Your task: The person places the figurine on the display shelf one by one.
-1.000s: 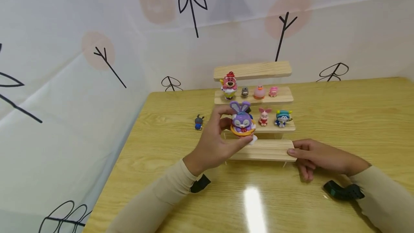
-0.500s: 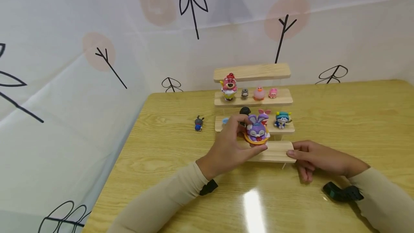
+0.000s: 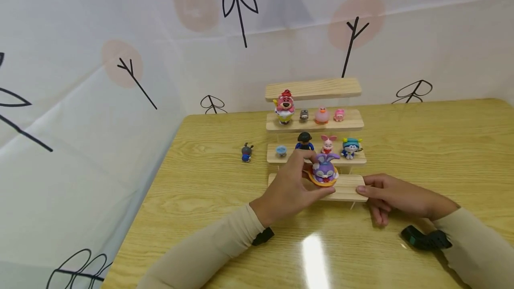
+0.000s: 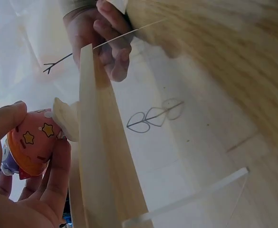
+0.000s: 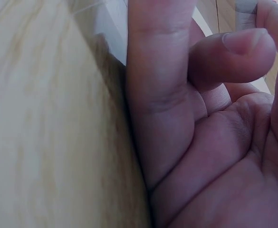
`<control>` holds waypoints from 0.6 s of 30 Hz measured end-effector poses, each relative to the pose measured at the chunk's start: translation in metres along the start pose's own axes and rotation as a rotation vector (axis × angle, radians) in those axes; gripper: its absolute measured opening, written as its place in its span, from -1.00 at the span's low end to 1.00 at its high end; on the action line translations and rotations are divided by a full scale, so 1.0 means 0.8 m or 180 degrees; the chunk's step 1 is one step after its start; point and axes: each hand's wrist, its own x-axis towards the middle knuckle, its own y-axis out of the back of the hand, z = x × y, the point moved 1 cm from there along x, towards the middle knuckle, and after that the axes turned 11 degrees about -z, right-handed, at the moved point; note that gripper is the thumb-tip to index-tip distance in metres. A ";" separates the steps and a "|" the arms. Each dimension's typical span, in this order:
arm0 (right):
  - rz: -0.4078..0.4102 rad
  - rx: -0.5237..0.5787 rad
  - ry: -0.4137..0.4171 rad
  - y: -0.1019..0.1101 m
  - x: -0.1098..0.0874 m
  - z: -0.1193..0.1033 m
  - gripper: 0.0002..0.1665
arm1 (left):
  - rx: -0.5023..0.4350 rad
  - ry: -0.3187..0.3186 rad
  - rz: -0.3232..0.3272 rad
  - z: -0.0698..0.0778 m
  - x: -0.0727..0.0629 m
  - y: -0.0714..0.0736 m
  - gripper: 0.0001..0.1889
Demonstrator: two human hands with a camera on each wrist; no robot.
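Note:
My left hand [image 3: 287, 188] pinches a purple bunny figurine [image 3: 324, 172] between thumb and fingers, over the lowest wooden shelf [image 3: 348, 186] of a tiered display stand. In the left wrist view the figurine's pink, star-dotted cup [image 4: 39, 135] shows, its pale base right by the shelf board [image 4: 92, 142]; whether they touch I cannot tell. The right hand [image 3: 405, 195] grips that shelf's right end, thumb on top, other fingers lower down. The right wrist view has the palm [image 5: 215, 156] close beside the tabletop.
On the middle shelf stand a small blue cup [image 3: 281, 150], a black-haired figure [image 3: 304, 139], a piglet [image 3: 327, 145] and a blue-hatted figure [image 3: 350, 148]. A pink bear [image 3: 284, 106] and several small figures occupy the shelf above. One dark figure [image 3: 246, 152] is on the table, left.
My left hand has moved right and down with the bunny figurine, to the lowest shelf, uncovering the blue cup and black-haired figure behind. The right hand has stayed on the shelf's end.

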 end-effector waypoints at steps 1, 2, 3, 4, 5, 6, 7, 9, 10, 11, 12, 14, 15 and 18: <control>-0.0004 0.0007 0.0009 0.000 0.000 0.000 -0.58 | 0.0018 -0.0004 -0.0016 -0.001 0.000 -0.001 -0.26; -0.0005 0.0007 0.0016 0.000 0.000 0.000 -0.58 | 0.0015 -0.0011 -0.0027 -0.002 0.000 -0.002 -0.27; -0.0009 0.0011 0.0018 0.000 0.000 0.000 -0.58 | 0.0010 -0.0017 -0.0037 -0.002 0.001 -0.004 -0.27; -0.0012 0.0014 0.0022 0.000 0.000 0.000 -0.57 | 0.0005 -0.0022 -0.0038 -0.003 0.001 -0.004 -0.28; -0.0013 0.0012 0.0025 0.000 0.000 0.000 -0.57 | -0.0009 -0.0019 -0.0046 -0.004 0.001 -0.005 -0.28; -0.0015 0.0013 0.0026 0.000 0.000 0.000 -0.57 | -0.0015 -0.0014 -0.0058 -0.004 0.001 -0.006 -0.29; -0.0015 0.0011 0.0030 0.000 0.000 0.000 -0.57 | -0.0041 -0.0008 -0.0070 -0.005 0.000 -0.007 -0.29; -0.0018 0.0010 0.0032 0.000 0.000 0.000 -0.57 | -0.0071 0.0015 -0.0105 -0.006 0.000 -0.008 -0.31; -0.0016 0.0003 0.0030 0.000 0.000 -0.001 -0.58 | -0.0097 0.0028 -0.0126 -0.007 0.000 -0.008 -0.31; -0.0014 0.0001 0.0024 0.000 0.000 -0.001 -0.57 | -0.0087 0.0043 -0.0150 -0.008 0.000 -0.008 -0.31; -0.0012 0.0002 0.0020 0.000 0.000 -0.001 -0.57 | -0.0078 0.0051 -0.0168 -0.008 0.000 -0.009 -0.31; -0.0006 -0.0004 0.0008 -0.001 0.000 -0.002 -0.57 | -0.0085 0.0061 -0.0180 -0.009 0.001 -0.009 -0.32; -0.0005 -0.0005 0.0002 -0.001 0.000 -0.003 -0.57 | -0.0083 0.0067 -0.0178 -0.010 0.001 -0.009 -0.32; -0.0006 0.0001 -0.0007 -0.002 0.000 -0.004 -0.55 | -0.0031 0.0100 -0.0174 -0.011 0.002 -0.010 -0.33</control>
